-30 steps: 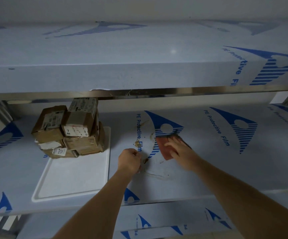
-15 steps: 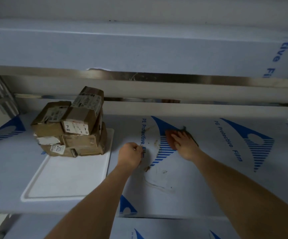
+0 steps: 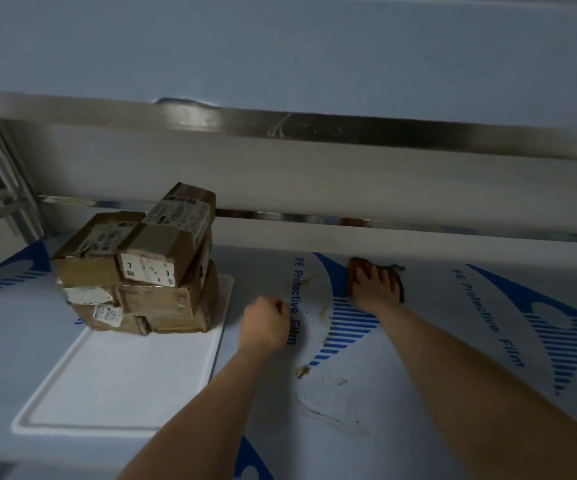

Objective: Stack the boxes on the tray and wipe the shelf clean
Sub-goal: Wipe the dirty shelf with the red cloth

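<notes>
Since a second ago, right hand (image 3: pixel 373 289) has pushed the cloth (image 3: pixel 396 282) flat-fingered toward the shelf (image 3: pixel 453 341) back, right of the stacked boxes (image 3: pixel 141 265) on the tray (image 3: pixel 107 393); left hand (image 3: pixel 266 320) clenched, empty. Brown stains (image 3: pixel 302 370) nearer may get missed

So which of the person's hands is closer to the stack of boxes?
Left. The left hand hovers just right of the boxes; the right hand is farther right.

Head view looks down, close over shelf (image 3: pixel 453 393)
</notes>
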